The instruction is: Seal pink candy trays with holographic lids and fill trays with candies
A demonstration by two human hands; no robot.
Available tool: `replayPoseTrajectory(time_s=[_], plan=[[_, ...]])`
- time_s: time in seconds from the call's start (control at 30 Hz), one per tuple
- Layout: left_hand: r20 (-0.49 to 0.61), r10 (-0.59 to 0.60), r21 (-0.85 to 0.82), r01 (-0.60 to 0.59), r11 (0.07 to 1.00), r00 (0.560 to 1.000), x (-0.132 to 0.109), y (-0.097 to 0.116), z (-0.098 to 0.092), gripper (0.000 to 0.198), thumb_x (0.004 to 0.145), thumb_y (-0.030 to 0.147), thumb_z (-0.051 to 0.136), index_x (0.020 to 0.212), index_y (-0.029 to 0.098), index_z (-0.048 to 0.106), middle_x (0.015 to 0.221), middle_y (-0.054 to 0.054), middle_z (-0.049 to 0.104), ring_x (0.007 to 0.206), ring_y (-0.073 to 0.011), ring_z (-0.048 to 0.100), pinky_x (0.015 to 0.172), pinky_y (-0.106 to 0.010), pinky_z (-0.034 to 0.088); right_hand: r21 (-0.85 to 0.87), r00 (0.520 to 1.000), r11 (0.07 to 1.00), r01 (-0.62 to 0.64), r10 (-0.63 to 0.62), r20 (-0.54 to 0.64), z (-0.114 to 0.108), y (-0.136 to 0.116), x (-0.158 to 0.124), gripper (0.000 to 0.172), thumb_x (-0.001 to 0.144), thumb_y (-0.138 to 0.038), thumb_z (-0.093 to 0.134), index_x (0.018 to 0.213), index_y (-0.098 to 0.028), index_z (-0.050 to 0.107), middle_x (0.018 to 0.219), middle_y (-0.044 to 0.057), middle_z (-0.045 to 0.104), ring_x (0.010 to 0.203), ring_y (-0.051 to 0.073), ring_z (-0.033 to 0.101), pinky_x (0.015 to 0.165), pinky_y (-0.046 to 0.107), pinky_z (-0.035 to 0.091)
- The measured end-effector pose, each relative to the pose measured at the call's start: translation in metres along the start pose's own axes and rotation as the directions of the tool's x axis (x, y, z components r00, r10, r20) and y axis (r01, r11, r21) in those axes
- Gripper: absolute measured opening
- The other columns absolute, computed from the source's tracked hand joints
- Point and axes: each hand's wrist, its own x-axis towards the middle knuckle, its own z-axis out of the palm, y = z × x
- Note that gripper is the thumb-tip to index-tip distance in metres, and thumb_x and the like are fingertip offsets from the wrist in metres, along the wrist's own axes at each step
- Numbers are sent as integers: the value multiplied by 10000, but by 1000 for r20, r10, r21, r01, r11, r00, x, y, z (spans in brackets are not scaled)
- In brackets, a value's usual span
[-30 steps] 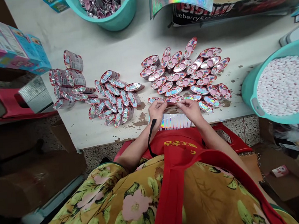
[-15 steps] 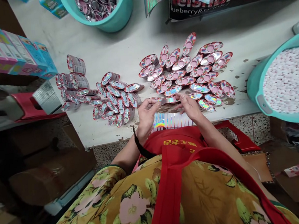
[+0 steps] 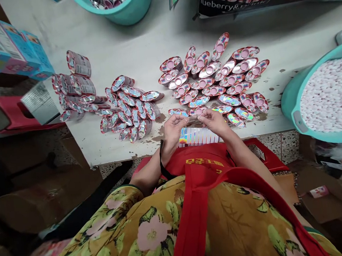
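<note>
Head view, centre of the frame: I have the left hand (image 3: 173, 128) pinching one end of a narrow strip (image 3: 192, 118) between thumb and fingertips, and the right hand (image 3: 216, 123) pinching the other. Half a second ago the right fingers were spread off the strip; now they are closed on it, the fingertips of both hands are nearer together, and the strip's bright glint has dulled to grey. A blurred pink-and-white thing (image 3: 51, 255) has come into the lower left.

The strip sits just in front of a pack with a pink round centre (image 3: 198, 111), in the near row of the right-hand group of oval-topped packs (image 3: 212, 90). Below the hands, the holographic sticker sheet (image 3: 198, 136) lies at the near edge of the white tabletop (image 3: 140, 39), which slants down toward the lower left. I see bare tabletop between the packs and the black carton (image 3: 217, 8) above, and a narrow gap before the teal tub (image 3: 290, 103) at right.
</note>
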Motion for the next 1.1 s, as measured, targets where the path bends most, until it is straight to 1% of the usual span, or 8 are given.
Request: replayPoseTrajectory(time_s=[0.13, 0.3, 0.43, 0.53, 0.7, 0.9, 1.0, 1.1], plan=[[-3, 8, 13, -8, 1000, 1000, 1, 6, -2, 254, 660, 308, 883, 709, 181, 668, 649, 31, 619, 624, -95, 531, 641, -238, 424, -21, 999, 999, -25, 25, -27, -3, -1, -2, 396, 782, -579, 713, 773, -221, 547, 628, -35, 572, 523, 111, 535, 490, 233, 406], [40, 9, 39, -11, 999, 999, -1, 11, -4, 236, 667, 307, 872, 725, 186, 678, 681, 22, 635, 650, -103, 545, 662, -250, 442, 78, 996, 993, -90, 91, -5, 1, -11, -11, 522, 810, -705, 654, 979, -219, 569, 864, 17, 673, 505, 88, 556, 422, 210, 352], [23, 8, 69, -10, 998, 1000, 3, 0, -3, 195, 706, 287, 837, 741, 184, 675, 668, 30, 622, 634, -104, 538, 660, -250, 430, 12, 1000, 1000, 4, -4, 16, 0, -7, -6, 404, 771, -574, 723, 778, -193, 586, 677, -24, 593, 565, 97, 503, 530, 226, 382], [-72, 84, 249, -64, 966, 994, 14, -13, 1, 104, 752, 224, 788, 734, 185, 693, 725, 14, 630, 669, -120, 541, 703, -270, 441, -91, 997, 996, 22, -29, -67, -8, -1, 3, 309, 779, -464, 700, 700, -193, 575, 602, -40, 551, 581, 105, 466, 582, 247, 366], [-48, 336, 673, -218, 707, 941, 30, -27, 17, 113, 807, 178, 754, 709, 216, 712, 842, -33, 630, 921, -209, 570, 934, -362, 447, -374, 979, 927, -23, -55, -195, -19, -7, 10, 216, 801, -358, 666, 674, -200, 590, 573, -34, 564, 550, 124, 472, 589, 274, 337], [-40, 321, 864, -128, 486, 946, 32, -32, 28, 146, 859, 267, 747, 741, 236, 667, 973, -70, 641, 1090, -292, 528, 1012, -457, 400, -650, 960, 747, -140, -57, -273, -13, -14, 18, 176, 825, -319, 648, 684, -214, 629, 656, 23, 649, 663, 198, 590, 659, 309, 401], [-80, 303, 859, -89, 505, 950, 38, -31, 30, 164, 818, 294, 797, 885, 234, 659, 1045, -78, 644, 1124, -303, 532, 1019, -475, 409, -680, 937, 701, -217, -46, -347, -18, -13, 25, 149, 797, -341, 689, 733, -210, 657, 728, 45, 679, 729, 232, 624, 716, 339, 445], [-89, 231, 762, -83, 643, 969, 45, -27, 24, 210, 782, 230, 799, 927, 227, 646, 990, -58, 651, 1078, -264, 562, 1044, -457, 419, -652, 919, 734, -189, -101, -381, -27, -10, 24, 181, 795, -335, 693, 911, -197, 674, 776, 31, 680, 740, 225, 623, 736, 339, 462]])
